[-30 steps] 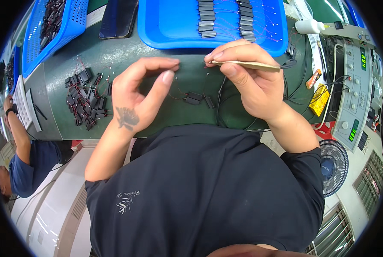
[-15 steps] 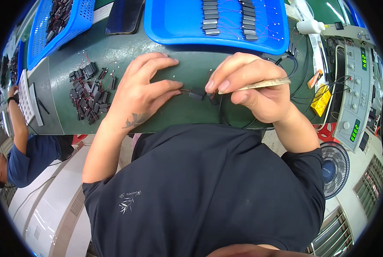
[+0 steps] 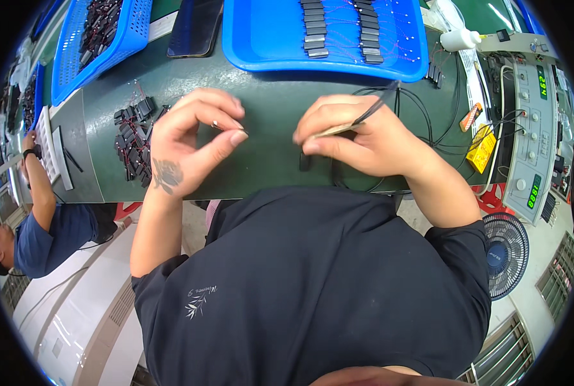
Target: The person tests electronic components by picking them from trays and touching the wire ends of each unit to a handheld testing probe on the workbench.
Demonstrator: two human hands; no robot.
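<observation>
A worker at a green bench is mid-way through handling a small part: the left hand (image 3: 190,138) pinches a tiny metal piece (image 3: 216,124) narrowly between thumb and forefinger. The right hand (image 3: 358,138) is closed on tweezers (image 3: 364,117), its fingertips just above a black component (image 3: 305,161). The next move likely calls for a steady, fine grip.

A blue tray (image 3: 268,38) with rows of small black parts sits on the green counter (image 3: 268,109), a blue basket (image 3: 75,61) and dark phone (image 3: 194,26) left, a fan (image 3: 505,254) lower right.
</observation>
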